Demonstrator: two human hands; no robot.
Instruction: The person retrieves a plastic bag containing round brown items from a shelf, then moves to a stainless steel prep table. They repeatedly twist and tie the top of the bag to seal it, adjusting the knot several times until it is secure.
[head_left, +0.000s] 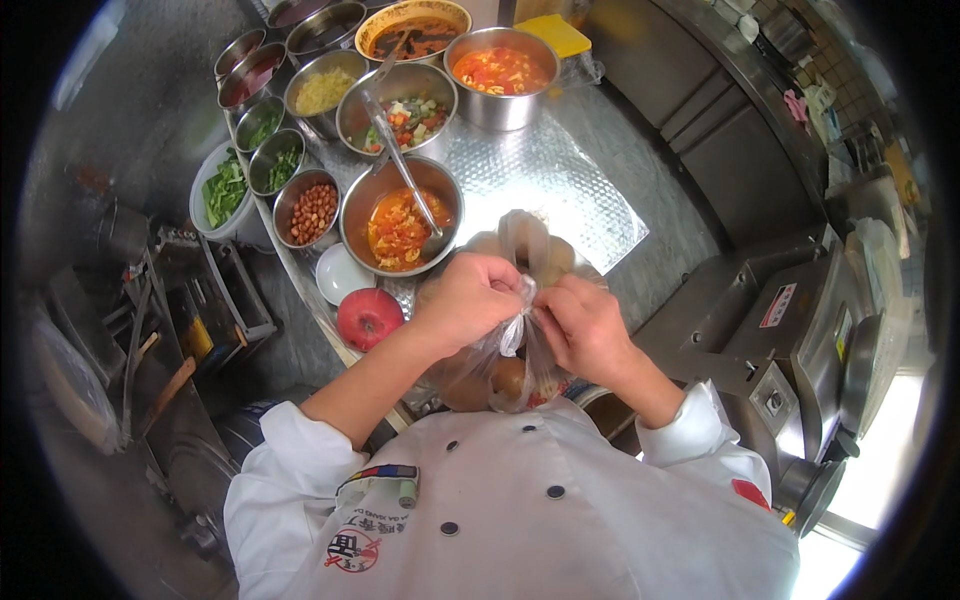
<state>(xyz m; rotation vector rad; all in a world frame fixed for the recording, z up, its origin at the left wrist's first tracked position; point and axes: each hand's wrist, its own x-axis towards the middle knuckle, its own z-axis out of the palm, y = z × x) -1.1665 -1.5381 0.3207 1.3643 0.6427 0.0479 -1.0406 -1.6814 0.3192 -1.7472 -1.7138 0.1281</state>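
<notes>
A clear plastic bag (511, 379) with round brown items inside stands at the table edge against my white jacket. My left hand (480, 300) pinches the gathered plastic at the bag's neck from the left. From the right, my right hand (581, 322) grips the same twisted part, close to the left fingers. The bag's handle loop rises beyond both hands. Left of the bag lies a red apple (370, 319), beside a small white dish (344, 274). A steel bowl of tomato and egg (401, 225) with a steel ladle (401, 161) in it is just beyond.
Farther up the table stand a steel pot of red soup (501, 75), a bowl of diced vegetables (409, 120), a bowl of peanuts (309, 214) and several other filled bowls. A white bucket of leafy greens (223, 187) is at the left edge. Steel equipment (750, 315) stands at right.
</notes>
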